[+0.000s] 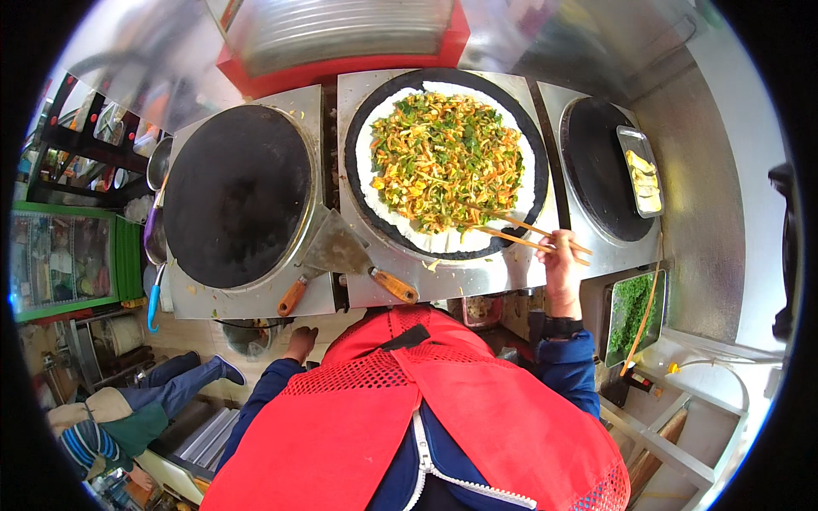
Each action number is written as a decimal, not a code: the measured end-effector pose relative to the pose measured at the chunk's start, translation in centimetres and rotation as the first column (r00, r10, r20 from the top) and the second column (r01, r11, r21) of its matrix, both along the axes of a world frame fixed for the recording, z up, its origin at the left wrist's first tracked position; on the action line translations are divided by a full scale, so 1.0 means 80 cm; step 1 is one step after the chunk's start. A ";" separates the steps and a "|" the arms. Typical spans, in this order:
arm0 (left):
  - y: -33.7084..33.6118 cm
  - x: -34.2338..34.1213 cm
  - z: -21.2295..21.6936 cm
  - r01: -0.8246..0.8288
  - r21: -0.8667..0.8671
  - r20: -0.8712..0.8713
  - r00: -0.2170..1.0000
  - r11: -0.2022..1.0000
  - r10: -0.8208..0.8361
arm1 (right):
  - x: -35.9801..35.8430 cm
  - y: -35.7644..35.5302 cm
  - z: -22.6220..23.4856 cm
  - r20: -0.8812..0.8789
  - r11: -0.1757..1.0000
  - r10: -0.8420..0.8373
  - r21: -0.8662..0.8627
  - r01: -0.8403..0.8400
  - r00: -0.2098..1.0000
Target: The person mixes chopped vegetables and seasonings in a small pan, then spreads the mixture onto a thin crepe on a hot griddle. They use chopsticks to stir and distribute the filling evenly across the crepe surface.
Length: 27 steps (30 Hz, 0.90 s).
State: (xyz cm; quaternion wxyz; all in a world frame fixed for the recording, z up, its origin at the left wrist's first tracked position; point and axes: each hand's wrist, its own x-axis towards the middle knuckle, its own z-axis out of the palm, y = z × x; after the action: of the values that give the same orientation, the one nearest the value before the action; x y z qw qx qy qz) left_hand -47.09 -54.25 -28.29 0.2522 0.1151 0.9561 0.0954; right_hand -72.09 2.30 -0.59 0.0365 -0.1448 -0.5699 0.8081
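Observation:
My right hand (561,266) is closed around a pair of wooden chopsticks (520,235). Their tips reach into a chopped vegetable filling (447,153) of green, orange and yellow bits. The filling is spread over a white round crepe (368,183), which lies on the middle black griddle (538,189). Lower and to the left, my left hand (300,343) hangs by the counter's front edge, its fingers curled in and nothing visible in them. Two metal scrapers (335,247) with wooden handles lie crossed between the left and middle griddles, nearest that hand.
A bare black griddle (239,196) is at left. On the right griddle (592,170) sits a tray of yellowish slices (643,183). Chopped greens (630,311) fill a tray at lower right, a long stick across it. Pans (156,238) hang at left; another person (128,417) is at lower left.

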 end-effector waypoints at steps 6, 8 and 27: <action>0.012 0.017 0.025 -0.090 0.039 0.138 0.987 0.995 0.084 | -0.032 0.009 -0.012 -0.094 0.997 0.023 -0.077 -0.030 0.995; 0.024 0.005 0.038 -0.184 0.108 0.077 0.981 0.977 0.176 | -0.051 -0.008 -0.008 -0.057 0.998 0.057 -0.003 -0.057 0.997; 0.041 0.036 0.089 -0.891 0.070 0.399 0.437 0.449 0.806 | -0.037 -0.105 0.141 -0.711 0.902 0.030 0.322 0.286 0.703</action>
State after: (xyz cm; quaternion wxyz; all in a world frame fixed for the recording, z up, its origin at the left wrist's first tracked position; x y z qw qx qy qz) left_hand -44.20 -50.97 -21.20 0.2960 -0.3690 0.8059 0.3561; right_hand -75.05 -6.13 10.65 0.3363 0.1430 -0.6570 0.6594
